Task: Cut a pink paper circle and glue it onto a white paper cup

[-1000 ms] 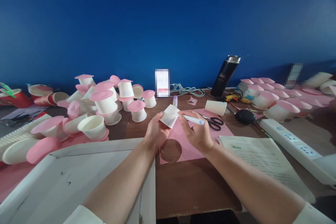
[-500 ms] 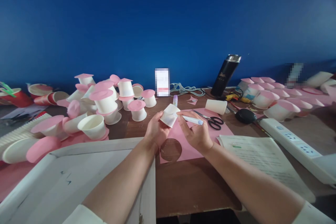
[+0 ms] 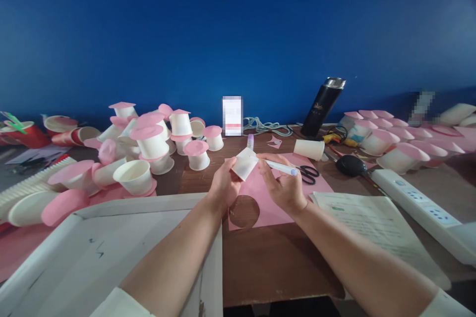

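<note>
My left hand (image 3: 225, 183) is closed around a white paper cup (image 3: 244, 164), tilted on its side above a pink sheet (image 3: 275, 198). Between the fingers of my right hand (image 3: 284, 185) is a white marker (image 3: 277, 166) with a pale blue end, its tip at or very near the cup's side. Whether the tip touches the cup I cannot tell. A round hole (image 3: 243, 212) is cut in the pink sheet below my hands. Black-handled scissors (image 3: 309, 175) lie partly behind my right hand, and a glue stick (image 3: 250, 141) stands just beyond the cup.
Several white cups with pink paper discs (image 3: 197, 154) crowd the left; more capped cups (image 3: 403, 156) stand at right. A loose cup (image 3: 308, 149), black bottle (image 3: 323, 106), power strip (image 3: 416, 200) and printed papers (image 3: 372, 228) lie rightward. A white box lid (image 3: 148, 237) is under my left forearm.
The whole view has shifted slightly. My right hand and the marker have moved a little to the right relative to the cup. Both grips stay the same.
</note>
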### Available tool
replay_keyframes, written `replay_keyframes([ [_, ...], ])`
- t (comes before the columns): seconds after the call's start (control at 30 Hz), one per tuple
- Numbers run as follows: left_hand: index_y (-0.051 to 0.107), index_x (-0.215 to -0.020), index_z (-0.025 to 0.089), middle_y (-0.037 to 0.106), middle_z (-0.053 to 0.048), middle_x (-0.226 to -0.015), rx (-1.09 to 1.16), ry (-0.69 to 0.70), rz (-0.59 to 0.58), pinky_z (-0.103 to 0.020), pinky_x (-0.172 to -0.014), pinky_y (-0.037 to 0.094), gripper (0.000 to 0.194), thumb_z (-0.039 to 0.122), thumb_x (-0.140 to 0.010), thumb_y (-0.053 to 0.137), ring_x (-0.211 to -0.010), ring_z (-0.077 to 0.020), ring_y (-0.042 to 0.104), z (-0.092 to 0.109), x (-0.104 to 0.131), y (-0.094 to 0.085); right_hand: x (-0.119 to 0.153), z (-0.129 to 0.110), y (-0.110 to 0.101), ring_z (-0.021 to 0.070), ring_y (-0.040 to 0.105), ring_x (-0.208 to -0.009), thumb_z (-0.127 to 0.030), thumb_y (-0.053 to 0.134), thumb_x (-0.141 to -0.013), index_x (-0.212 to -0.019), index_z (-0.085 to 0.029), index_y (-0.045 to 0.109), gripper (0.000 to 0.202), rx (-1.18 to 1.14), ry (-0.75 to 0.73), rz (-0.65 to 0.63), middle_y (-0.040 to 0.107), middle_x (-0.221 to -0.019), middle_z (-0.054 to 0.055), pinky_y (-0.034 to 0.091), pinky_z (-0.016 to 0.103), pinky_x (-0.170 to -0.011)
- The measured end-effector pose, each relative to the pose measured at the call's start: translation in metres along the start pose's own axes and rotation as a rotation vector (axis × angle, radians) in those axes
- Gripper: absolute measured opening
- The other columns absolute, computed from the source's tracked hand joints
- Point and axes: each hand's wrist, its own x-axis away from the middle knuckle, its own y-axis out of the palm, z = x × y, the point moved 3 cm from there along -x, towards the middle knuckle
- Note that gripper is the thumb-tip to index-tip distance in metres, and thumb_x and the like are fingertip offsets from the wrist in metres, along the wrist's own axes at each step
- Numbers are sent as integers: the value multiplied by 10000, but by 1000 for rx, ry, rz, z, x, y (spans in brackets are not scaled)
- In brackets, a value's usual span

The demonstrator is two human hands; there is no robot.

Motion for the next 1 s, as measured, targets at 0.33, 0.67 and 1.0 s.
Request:
replay_keyframes([
  [0.33, 631, -849, 120, 672, -84, -881, -62, 21, -15, -263, -733, 516, 70, 154, -796, 599, -794, -166, 646, 0, 4, 0, 1, -1, 2, 192, 666, -842, -226, 544, -888, -972, -223, 652, 137, 20, -5, -33, 719, -916, 45, 525, 348, -791],
  [0.67, 615, -873, 147, 680, -75, -909, 35, 2, -33, -283, -761, 526, 80, 150, -796, 595, -817, -175, 660, 4, -1, 0, 2, 0, 3, 207, 671, -868, -242, 545, -888, -960, -235, 650, 127, 32, -1, -37, 721, -916, 47, 523, 357, -802],
  [1.0, 616, -856, 154, 679, -60, -879, 44, -17, -10, -269, -738, 533, 67, 163, -811, 567, -796, -165, 658, 5, -2, 0, 1, -1, 1, 202, 671, -866, -236, 557, -887, -978, -220, 648, 129, -31, -4, -24, 712, -944, 58, 534, 355, -794],
])
